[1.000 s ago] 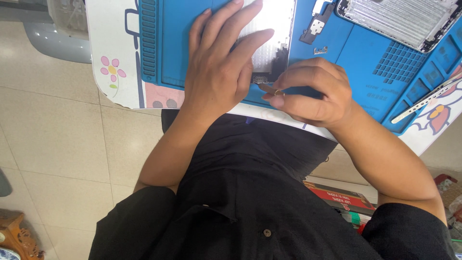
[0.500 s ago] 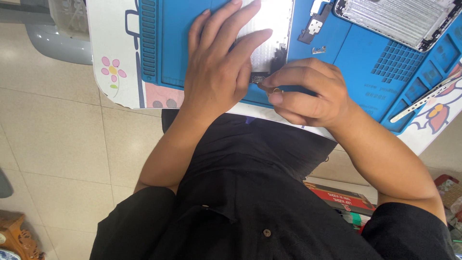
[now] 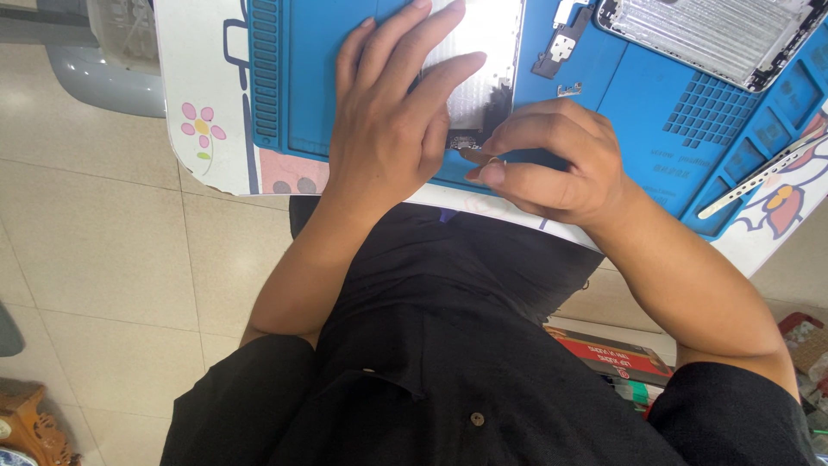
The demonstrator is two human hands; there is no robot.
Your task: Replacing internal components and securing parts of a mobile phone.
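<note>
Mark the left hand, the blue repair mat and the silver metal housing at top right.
left hand [image 3: 388, 138], head view, back of hand.
blue repair mat [image 3: 638, 121], head view, bare flat area.
silver metal housing [image 3: 707, 34], head view, ribbed inner face.

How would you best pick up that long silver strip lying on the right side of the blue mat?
Probably pinch the silver strip across its thin middle, coming from above. It lies flat, slanted over the blue mat's edge, with both long sides bare.
</note>
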